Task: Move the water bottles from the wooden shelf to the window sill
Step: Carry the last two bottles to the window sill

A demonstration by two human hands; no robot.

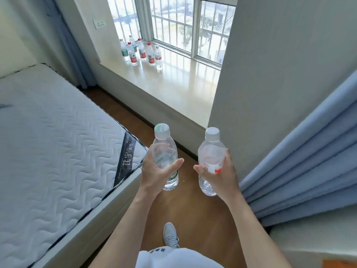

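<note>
My left hand [154, 172] grips a clear water bottle with a green label and white cap [164, 146], held upright over the floor. My right hand [222, 171] grips a second clear water bottle with a red-and-white label [211, 149], also upright. Both bottles are short of the window sill [173, 88], a pale glossy ledge ahead. Several bottles with red or green labels [143, 52] stand in a cluster at the sill's far left corner by the window. The wooden shelf is not in view.
A bare quilted mattress on a bed frame [48, 142] fills the left. A narrow wooden floor strip [185, 206] runs between bed and sill. A wall pillar [270, 74] and a bunched blue curtain [309, 161] stand on the right. My shoe [170, 235] is on the floor.
</note>
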